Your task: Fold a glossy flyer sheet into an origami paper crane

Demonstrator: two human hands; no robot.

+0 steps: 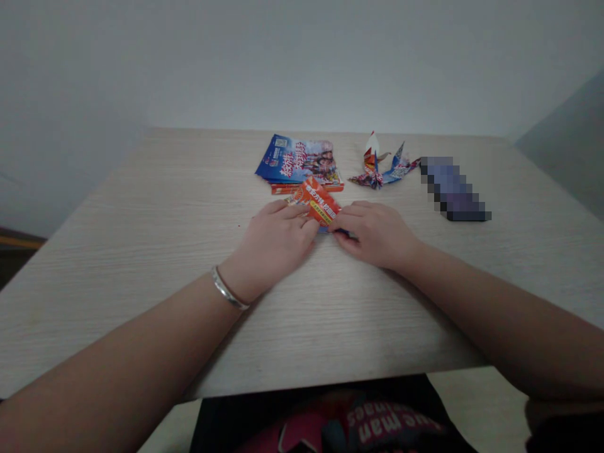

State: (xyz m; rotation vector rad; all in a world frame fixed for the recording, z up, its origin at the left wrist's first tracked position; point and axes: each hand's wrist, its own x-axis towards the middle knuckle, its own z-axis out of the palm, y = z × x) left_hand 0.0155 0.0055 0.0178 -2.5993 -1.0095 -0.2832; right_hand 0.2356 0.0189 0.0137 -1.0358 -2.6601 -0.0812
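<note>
An orange printed sheet of paper [317, 200], folded and with some blue at its near edge, lies on the table between my hands. My left hand [283, 236] rests on its left side, fingers pressed down over the paper. At the right corner, my right hand [372, 229] pinches the paper between thumb and fingers. A stack of printed leaflets [302, 160], blue on top with orange ones beneath, lies just beyond the folded paper. Folded paper cranes [377, 170] in orange, white and blue sit to the right of the stack.
A pixelated dark phone-like object [453, 189] lies to the right of the cranes. The pale wood-grain table [165, 207] meets a plain wall [302, 63] at its far edge. Its near edge runs just in front of my body.
</note>
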